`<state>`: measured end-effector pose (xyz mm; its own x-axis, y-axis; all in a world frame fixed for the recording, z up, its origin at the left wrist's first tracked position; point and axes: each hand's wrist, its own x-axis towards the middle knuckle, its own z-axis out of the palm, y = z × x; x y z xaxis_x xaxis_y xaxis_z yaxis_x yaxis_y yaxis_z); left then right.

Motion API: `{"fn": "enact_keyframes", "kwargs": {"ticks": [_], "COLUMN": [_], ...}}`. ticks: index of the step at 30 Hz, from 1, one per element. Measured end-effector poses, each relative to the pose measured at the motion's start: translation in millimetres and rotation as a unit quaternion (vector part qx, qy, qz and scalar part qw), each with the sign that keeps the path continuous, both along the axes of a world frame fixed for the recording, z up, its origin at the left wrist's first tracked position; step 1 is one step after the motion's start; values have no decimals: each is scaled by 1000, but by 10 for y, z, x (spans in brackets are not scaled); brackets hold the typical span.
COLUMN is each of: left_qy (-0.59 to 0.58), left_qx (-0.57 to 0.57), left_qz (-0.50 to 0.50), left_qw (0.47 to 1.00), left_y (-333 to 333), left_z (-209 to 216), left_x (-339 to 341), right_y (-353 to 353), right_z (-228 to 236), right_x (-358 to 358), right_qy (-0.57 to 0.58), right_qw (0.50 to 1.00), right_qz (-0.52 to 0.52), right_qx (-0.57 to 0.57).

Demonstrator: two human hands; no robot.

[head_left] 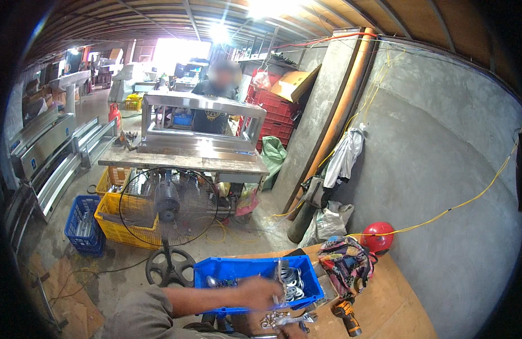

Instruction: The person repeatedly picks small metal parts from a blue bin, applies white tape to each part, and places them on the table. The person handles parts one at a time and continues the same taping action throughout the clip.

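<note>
My left hand point(265, 292) reaches across a blue plastic bin point(247, 310), with its forearm coming in from the lower left. The fingers are smeared, near a clear divider or plastic piece point(282, 271) in the bin. Right of it lie several light grey metal rings point(292, 281); small metal parts point(220, 281) lie in the left part. Only a little of my right hand point(294, 332) shows at the lower edge, beside shiny metal fittings point(271, 320) and a silver wrench-like piece point(300, 318) on the wooden table point(379, 308). What it holds, if anything, is hidden.
A cordless drill point(347, 317), a patterned cloth bag point(346, 265) and a red helmet-like object point(377, 238) are to the right. Beyond the bin stands a fan point(168, 203). Another person point(216, 85) is behind a metal frame point(199, 101) on a workbench.
</note>
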<state>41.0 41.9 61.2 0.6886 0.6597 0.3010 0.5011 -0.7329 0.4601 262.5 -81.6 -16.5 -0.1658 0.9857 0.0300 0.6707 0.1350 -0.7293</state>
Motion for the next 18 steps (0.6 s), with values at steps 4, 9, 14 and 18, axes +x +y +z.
{"fn": "enact_keyframes", "kwargs": {"ticks": [4, 9, 14, 18], "left_qy": [-115, -162, -8, 103], "left_qx": [-133, -169, -253, -278], "left_qz": [77, -41, -52, -38], "left_qw": [981, 971, 966, 954], "left_y": [362, 1, -432, -433], "left_z": [265, 292, -437, -1236], "left_x": [-441, -142, 498, 719], "right_y": [-82, -209, -458, -765], "right_z": [71, 363, 380, 63], "right_x": [-11, 35, 23, 83], "right_qy": [9, 27, 75, 120], "right_qw": [1000, 997, 987, 973], "right_qz": [-19, -52, -136, -193], "right_qx": [10, 44, 50, 48]}}
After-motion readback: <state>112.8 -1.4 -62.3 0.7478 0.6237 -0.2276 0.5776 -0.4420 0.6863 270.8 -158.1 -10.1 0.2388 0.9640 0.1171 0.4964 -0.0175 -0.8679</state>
